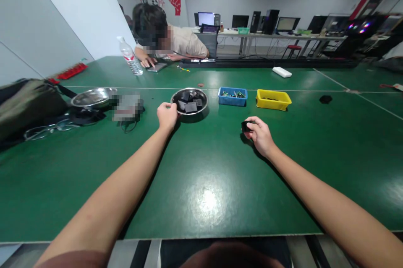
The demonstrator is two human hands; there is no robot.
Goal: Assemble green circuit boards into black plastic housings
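A round metal bowl (204,108) on the green table holds several flat black plastic pieces (190,107). My left hand (167,115) is closed at the bowl's left rim, thumb and fingers pinching it. To the right, my right hand (258,134) grips a small black plastic piece (245,126) between thumb and fingers, just above the table. Beyond that hand stand a blue bin (233,100) with small metallic and green parts and a yellow bin (273,103) with dark parts inside.
A black hexagonal piece (325,99) lies at the right. On the left are a second metal bowl (93,97), eyeglasses (52,128) and a bag (31,104). A water bottle (130,57) stands near a person (185,43) leaning over the far edge. A white box (281,72) lies farther back.
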